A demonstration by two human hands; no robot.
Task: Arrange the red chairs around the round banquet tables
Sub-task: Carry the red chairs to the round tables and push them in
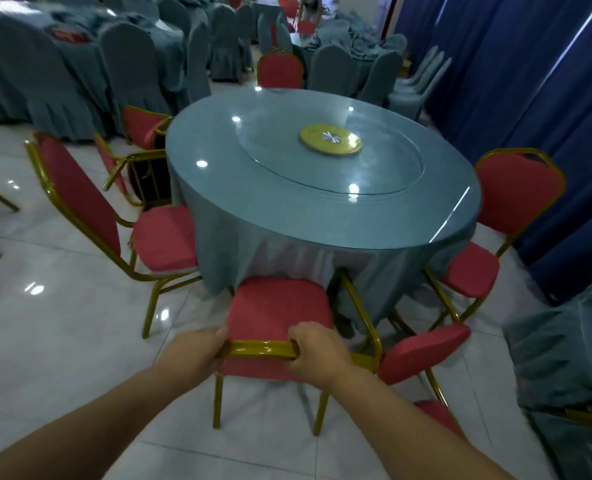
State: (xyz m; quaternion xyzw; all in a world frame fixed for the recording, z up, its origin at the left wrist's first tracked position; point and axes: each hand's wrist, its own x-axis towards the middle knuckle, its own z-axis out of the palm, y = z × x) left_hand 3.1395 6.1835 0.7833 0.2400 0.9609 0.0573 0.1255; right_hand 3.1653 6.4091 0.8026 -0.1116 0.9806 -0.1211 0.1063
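The person holds one red chair (279, 315) by the gold top rail of its backrest, the left hand (197, 351) curled round the rail's left end and the right hand (313, 351) curled round its right end, both wrapped tight on the metal with nothing else in them. The chair stands at the near edge of the round table (322, 168), its seat facing in and its front edge touching or just under the hanging tablecloth (239, 251). The likeliest trouble from here is a push that carries the seat into the cloth, bunching or dragging it and perhaps shifting the glass turntable (332, 161) on top. A second risk lies to the right, where a neighbouring chair (422, 348) stands very close and at an angle, its gold frame nearly touching the held one, so a sideways nudge could lock legs or scrape the frames. The glossy tiled floor (62, 323) looks slick, so the legs may slide further than meant. The chair itself has a padded red seat and back on a thin gold metal frame with four straight legs, and looks light enough to shift by the rail. Other red chairs already stand round the table, one at the left (114, 216), one at the right (509, 209) and one at the far side (280, 71).
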